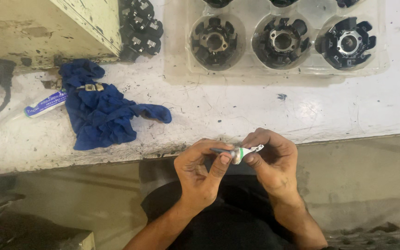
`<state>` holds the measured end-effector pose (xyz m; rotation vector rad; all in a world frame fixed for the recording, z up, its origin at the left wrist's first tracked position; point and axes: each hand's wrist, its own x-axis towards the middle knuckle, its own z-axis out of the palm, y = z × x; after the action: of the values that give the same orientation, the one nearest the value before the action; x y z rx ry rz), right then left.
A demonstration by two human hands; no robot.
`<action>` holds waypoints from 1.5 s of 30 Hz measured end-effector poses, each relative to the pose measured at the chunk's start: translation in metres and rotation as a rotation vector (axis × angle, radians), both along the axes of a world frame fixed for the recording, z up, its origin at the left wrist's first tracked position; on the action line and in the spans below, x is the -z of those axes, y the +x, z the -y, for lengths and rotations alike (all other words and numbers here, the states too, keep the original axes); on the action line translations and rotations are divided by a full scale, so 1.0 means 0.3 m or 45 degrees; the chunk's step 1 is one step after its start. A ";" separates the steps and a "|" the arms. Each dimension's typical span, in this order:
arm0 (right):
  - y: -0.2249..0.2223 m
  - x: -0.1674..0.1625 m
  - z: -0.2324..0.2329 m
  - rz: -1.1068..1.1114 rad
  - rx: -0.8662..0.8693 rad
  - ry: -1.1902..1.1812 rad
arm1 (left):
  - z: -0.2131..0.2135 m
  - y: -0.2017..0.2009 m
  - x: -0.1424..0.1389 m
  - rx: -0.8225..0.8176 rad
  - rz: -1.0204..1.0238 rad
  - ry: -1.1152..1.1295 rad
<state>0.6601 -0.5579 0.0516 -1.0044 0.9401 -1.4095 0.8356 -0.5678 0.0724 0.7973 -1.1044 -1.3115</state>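
Your left hand (200,169) and your right hand (271,159) meet just past the near edge of the bench (237,111), over your lap, and both are closed around one small tube (241,153), white with a green band. Your left thumb and forefinger pinch its dark, pointed end, while your right fingers grip the flattened, crimped end that sticks out to the right. The tube lies roughly level between the two hands and does not touch the bench. On the bench to your left sits a crumpled blue cloth (103,113), with a small metal clip (91,87) lying on its upper folds. Just beside the cloth, further left, lies a second tube (45,104), white and blue, flat on the surface. At the far side of the bench a clear plastic tray (274,69) holds round black parts (283,40), one to each round pocket. Left of the tray, more black parts (140,28) stand piled against a worn cream-coloured box (47,25).
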 end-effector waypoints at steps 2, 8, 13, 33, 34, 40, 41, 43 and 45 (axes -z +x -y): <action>-0.003 0.002 0.000 0.017 -0.014 0.035 | 0.001 0.001 0.006 -0.012 -0.033 0.020; 0.013 0.005 -0.003 0.062 -0.038 0.065 | 0.007 -0.017 0.036 0.000 -0.154 0.018; 0.003 -0.053 -0.015 0.021 -0.071 0.165 | 0.001 -0.007 0.056 -0.018 -0.175 0.121; -0.012 0.089 -0.043 0.855 -0.266 -0.093 | -0.034 -0.042 0.016 0.144 -0.550 0.458; 0.003 0.069 -0.028 0.708 -0.102 -0.290 | -0.028 -0.047 0.016 0.200 -0.676 0.593; -0.081 -0.108 0.005 -0.840 0.126 -1.127 | -0.008 -0.025 -0.008 0.262 -0.710 0.838; -0.095 -0.138 -0.009 -1.047 0.118 -1.187 | -0.002 -0.021 -0.012 0.269 -0.695 0.829; -0.098 -0.163 0.015 -1.151 0.091 -1.316 | 0.005 -0.010 -0.020 0.306 -0.676 0.828; -0.101 -0.194 0.026 -1.255 0.067 -1.386 | 0.003 -0.005 -0.028 0.344 -0.658 0.835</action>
<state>0.6300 -0.5658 0.1099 -2.6556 0.8068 -1.4459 0.8340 -0.5687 0.0808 0.7187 -0.3646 -2.0165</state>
